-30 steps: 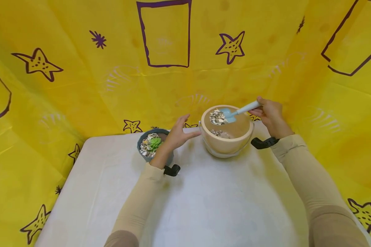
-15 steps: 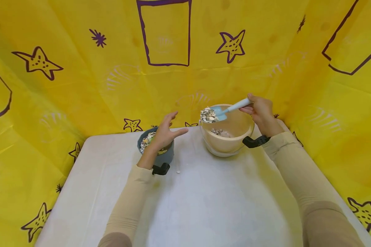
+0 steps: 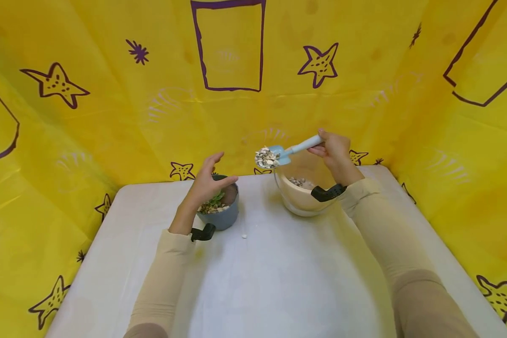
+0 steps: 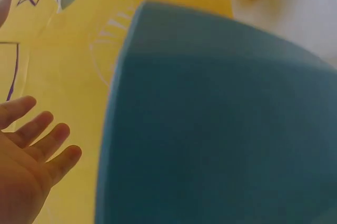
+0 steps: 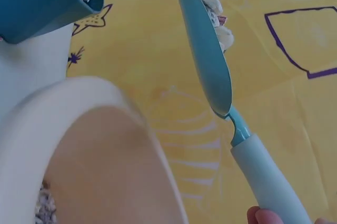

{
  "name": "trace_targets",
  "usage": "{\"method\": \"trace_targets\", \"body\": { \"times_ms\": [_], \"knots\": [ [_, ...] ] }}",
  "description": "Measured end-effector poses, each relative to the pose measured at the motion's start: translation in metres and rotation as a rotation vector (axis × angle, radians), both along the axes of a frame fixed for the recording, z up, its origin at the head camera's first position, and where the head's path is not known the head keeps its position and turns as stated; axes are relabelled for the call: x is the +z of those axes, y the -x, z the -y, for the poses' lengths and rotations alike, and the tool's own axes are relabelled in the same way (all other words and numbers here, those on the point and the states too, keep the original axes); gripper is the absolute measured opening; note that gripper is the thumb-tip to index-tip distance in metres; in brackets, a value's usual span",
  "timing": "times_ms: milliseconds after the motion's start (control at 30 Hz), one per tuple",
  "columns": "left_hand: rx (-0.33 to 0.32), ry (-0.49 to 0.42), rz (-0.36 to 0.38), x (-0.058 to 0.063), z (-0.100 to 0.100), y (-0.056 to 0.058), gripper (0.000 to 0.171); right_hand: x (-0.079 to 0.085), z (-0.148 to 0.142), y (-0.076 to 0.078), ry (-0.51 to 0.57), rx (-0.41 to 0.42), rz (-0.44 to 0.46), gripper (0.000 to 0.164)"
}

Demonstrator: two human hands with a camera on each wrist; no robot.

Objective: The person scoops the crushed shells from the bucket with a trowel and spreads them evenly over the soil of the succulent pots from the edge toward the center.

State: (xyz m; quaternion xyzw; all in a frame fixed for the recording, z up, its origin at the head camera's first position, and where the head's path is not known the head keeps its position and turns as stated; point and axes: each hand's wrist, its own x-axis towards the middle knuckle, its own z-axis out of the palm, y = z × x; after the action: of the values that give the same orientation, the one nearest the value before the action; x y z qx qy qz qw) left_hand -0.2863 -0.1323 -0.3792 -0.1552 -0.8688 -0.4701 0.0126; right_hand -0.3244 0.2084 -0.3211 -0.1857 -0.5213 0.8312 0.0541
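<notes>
My right hand [image 3: 337, 152] grips the pale handle of a light blue garden trowel [image 5: 208, 56]. A heap of small pebbles [image 3: 267, 158] lies on its blade, which hovers just left of the cream bucket [image 3: 297, 199]. More pebbles [image 3: 300, 182] sit at the bottom of that bucket. With fingers spread and thumb out, my left hand [image 3: 207, 180] is over the blue-grey flowerpot [image 3: 225, 218], holding nothing. Inside the pot are a green succulent [image 3: 214, 202] and pebbles, partly covered by the hand in the head view. The pot's side fills much of the left wrist view.
A white-covered table [image 3: 253, 281] carries both containers near its back edge. One stray pebble [image 3: 244, 236] lies on the cover in front of the pot. Yellow sheeting [image 3: 232, 122] with drawn starfish closes in the back and sides.
The right hand has carried the loaded trowel leftward from over the bucket to past its left rim. My left hand has shifted left across the flowerpot, uncovering its right side.
</notes>
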Motion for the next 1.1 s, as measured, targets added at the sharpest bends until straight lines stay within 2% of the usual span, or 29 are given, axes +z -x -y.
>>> {"method": "trace_targets", "body": {
  "times_ms": [133, 200, 267, 500, 600, 767, 933, 1100],
  "knots": [
    [0.019, -0.004, 0.003, -0.002, 0.016, -0.002, 0.088, -0.001, 0.012, 0.004, -0.011, -0.010, -0.003, 0.026],
    [0.025, -0.009, 0.009, -0.004, 0.024, -0.003, 0.088, -0.001, 0.016, 0.005, -0.012, -0.009, -0.008, 0.025],
    [0.029, -0.002, 0.013, -0.007, 0.033, -0.003, 0.087, -0.001, 0.021, 0.006, -0.012, 0.000, -0.011, 0.024],
    [0.058, 0.024, 0.038, -0.018, 0.062, -0.005, 0.089, -0.003, 0.038, 0.006, 0.017, 0.034, 0.016, 0.037],
    [0.059, 0.023, 0.055, -0.026, 0.073, -0.006, 0.090, -0.005, 0.045, 0.005, 0.047, 0.036, 0.030, 0.028],
    [0.005, 0.025, 0.120, -0.044, 0.085, -0.006, 0.095, -0.009, 0.053, 0.006, 0.047, 0.037, 0.018, 0.014],
    [-0.065, -0.001, 0.192, -0.059, 0.090, -0.008, 0.101, -0.013, 0.062, 0.007, 0.013, 0.021, 0.021, 0.015],
    [-0.082, 0.020, 0.196, -0.065, 0.092, -0.011, 0.112, -0.017, 0.070, 0.007, 0.004, 0.016, 0.030, 0.016]
  ]
}}
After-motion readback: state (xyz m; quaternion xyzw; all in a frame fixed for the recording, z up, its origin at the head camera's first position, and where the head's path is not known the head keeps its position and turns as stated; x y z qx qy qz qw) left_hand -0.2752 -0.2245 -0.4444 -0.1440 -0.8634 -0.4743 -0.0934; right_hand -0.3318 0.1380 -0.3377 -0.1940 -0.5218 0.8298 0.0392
